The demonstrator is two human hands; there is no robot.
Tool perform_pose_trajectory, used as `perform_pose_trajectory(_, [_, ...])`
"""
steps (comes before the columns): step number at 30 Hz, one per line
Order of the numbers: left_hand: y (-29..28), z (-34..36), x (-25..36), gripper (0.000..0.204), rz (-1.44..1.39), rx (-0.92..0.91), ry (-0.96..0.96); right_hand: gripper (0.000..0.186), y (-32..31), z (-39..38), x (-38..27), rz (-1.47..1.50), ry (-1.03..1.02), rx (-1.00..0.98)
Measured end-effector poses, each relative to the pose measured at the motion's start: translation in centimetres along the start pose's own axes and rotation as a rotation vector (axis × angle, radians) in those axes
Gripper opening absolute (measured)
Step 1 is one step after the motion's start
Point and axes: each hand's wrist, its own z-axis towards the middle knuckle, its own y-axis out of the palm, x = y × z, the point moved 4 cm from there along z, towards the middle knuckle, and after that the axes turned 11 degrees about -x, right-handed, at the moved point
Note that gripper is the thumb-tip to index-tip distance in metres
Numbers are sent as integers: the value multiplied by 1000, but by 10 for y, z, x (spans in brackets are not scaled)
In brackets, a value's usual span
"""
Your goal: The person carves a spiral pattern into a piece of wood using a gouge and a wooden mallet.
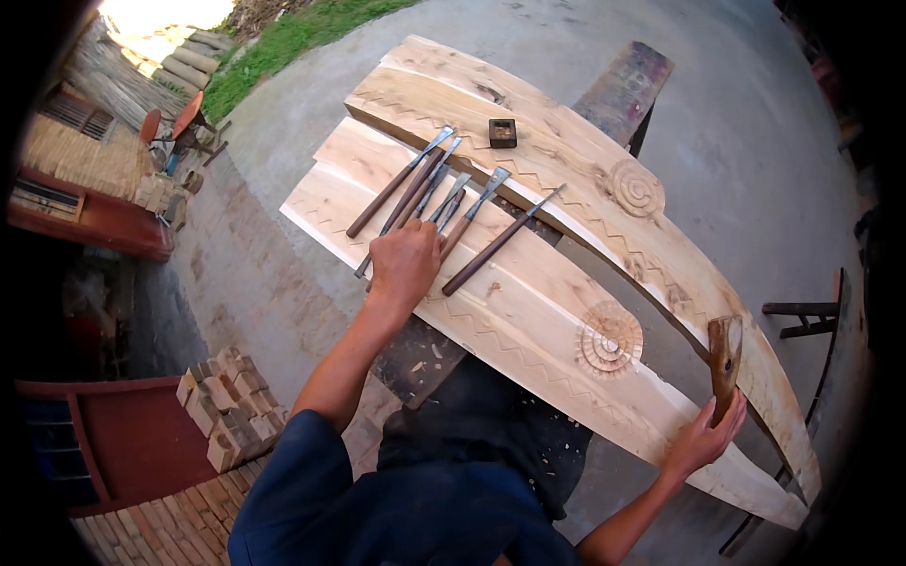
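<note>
My left hand (404,262) is closed over a row of wood-carving chisels, and a short dark chisel (451,209) sticks out beyond its fingers. More chisels with dark wooden handles and flat steel blades lie on either side, one chisel (491,253) apart on the right. They rest on the nearer carved plank (528,325), which bears a zigzag line and a spiral rosette. My right hand (706,436) is wrapped around the lower end of a thick wooden mallet (725,354), raised upright near the planks' narrowing right ends.
A second carved plank (557,141) lies alongside, with a small dark square box (502,133) on it. A dark bench (625,90) supports the planks. Stacked bricks (231,406) stand at left; a dark wooden stand (807,316) is at right. Wood chips lie near my lap.
</note>
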Motion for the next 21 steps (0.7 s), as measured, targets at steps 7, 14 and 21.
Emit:
perform_pose_trajectory(7, [3,29,-4,12,-135,-91,23,42,19,3,25,3,-10,28])
perform_pose_trajectory(14, [-33,94,4,20,-1150,10,-32,47,19,7,21,-21,131,35])
perform_pose_trajectory(21, [-14,175,42,18,-1201,265,100,51,31,8,25,-112,82,47])
